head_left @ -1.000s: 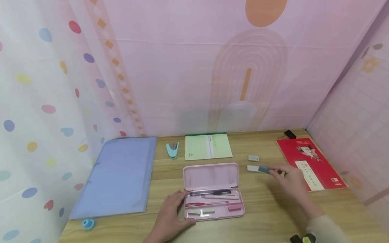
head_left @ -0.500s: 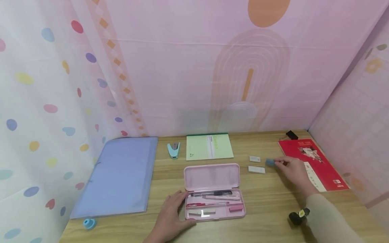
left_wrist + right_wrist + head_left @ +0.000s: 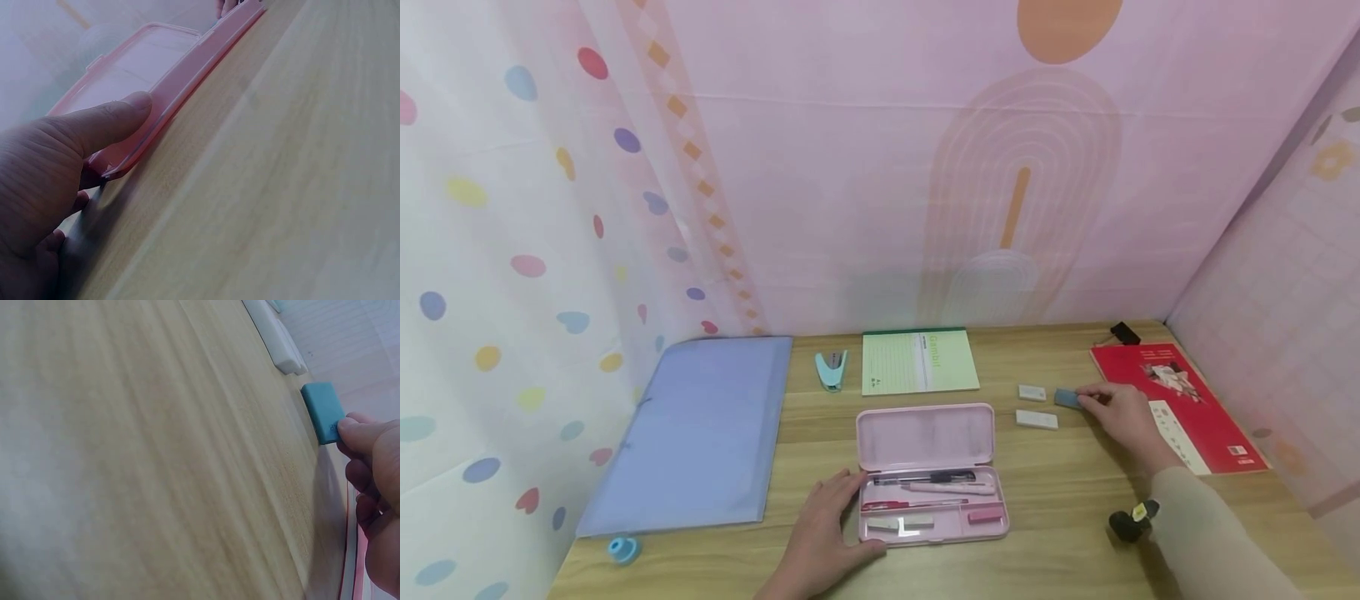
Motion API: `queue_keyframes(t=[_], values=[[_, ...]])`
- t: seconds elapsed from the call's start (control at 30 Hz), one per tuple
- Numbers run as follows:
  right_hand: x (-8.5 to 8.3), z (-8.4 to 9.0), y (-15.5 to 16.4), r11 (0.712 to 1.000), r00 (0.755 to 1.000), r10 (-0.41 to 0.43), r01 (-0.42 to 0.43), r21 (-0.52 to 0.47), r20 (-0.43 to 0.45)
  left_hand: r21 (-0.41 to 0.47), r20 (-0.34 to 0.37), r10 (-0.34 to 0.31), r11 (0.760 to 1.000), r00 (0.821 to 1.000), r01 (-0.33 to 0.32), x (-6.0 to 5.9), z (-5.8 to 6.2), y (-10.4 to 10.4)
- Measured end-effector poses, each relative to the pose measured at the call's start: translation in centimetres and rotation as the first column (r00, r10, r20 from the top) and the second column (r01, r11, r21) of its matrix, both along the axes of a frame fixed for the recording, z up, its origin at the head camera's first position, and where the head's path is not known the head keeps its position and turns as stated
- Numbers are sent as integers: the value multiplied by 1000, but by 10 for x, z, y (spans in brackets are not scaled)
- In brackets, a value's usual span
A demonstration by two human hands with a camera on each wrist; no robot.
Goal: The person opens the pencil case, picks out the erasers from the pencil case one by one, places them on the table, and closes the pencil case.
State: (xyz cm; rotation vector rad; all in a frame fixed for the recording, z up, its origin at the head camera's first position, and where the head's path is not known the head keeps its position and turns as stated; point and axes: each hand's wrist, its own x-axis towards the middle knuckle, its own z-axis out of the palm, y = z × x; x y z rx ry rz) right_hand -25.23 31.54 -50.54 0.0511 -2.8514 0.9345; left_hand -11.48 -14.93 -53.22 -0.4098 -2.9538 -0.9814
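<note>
My right hand (image 3: 1122, 419) pinches a blue eraser (image 3: 1067, 398) between thumb and fingertips, low over the table to the right of two white erasers. The smaller white eraser (image 3: 1032, 392) lies behind the longer white eraser (image 3: 1037, 419). With thumb at the front edge and fingers round the left end, my left hand (image 3: 826, 529) holds an open pink pencil case (image 3: 925, 439). Inside are a black pen (image 3: 951, 477), a pale pink pen (image 3: 951, 488), a red pen (image 3: 887, 505), two whitish blocks (image 3: 917, 522) and a pink eraser (image 3: 985, 517).
A blue folder (image 3: 692, 433) lies at the left, with a small blue cup-shaped piece (image 3: 623, 550) before it. Toward the back are a light-blue stapler (image 3: 831, 371) and a green notebook (image 3: 921, 362). A red book (image 3: 1180, 400) and black binder clip (image 3: 1124, 333) are at the right.
The blue eraser has moved right, away from the longer white eraser, and then slightly lower in my right hand's pinch. My left hand has stayed at the pencil case.
</note>
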Motion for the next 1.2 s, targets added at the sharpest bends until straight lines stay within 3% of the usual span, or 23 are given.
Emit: queue_keyframes(t=[0.37, 0.97, 1.2], values=[[-4, -3, -4, 996, 993, 88, -87, -15, 75, 7, -16, -1, 1000, 1000, 1, 1, 1, 0], [-5, -10, -10, 998, 998, 61, -61, 5, 35, 1, 24, 7, 1000, 1000, -7, 1, 2, 0], [8, 4, -11, 999, 997, 49, -47, -28, 67, -5, 19, 5, 1000, 1000, -5, 0, 2, 0]])
